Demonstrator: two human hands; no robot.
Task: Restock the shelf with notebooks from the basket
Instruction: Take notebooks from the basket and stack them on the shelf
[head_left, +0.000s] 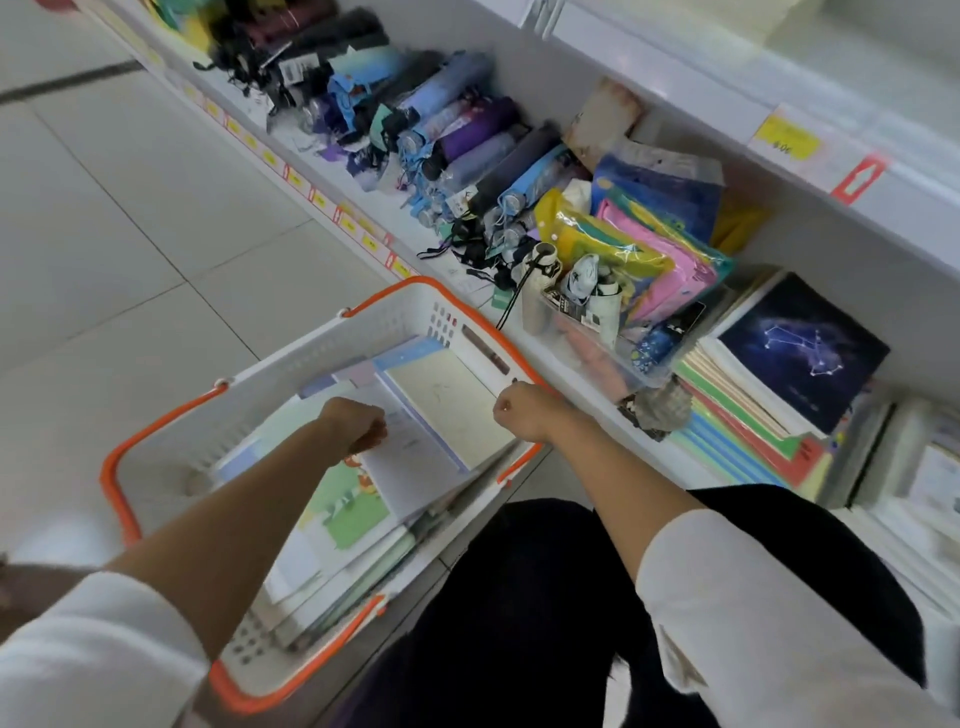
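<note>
- Fingers of the left hand (358, 423) curl tight, gripping the top notebook (410, 467) at its 9 o'clock edge.
- Right hand (519, 413) is clenched by the basket (311, 353) rim at 3 o'clock; what it grasps, can't tell.
- Notebook lies in the basket, long axis 7 to 1 o'clock.

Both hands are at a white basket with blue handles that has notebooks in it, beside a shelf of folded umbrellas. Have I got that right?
Not quite. The head view shows the handles are orange, not blue. The rest holds: the left hand and right hand are at the white basket, notebooks lie in it, and folded umbrellas fill the shelf beside it.
</note>
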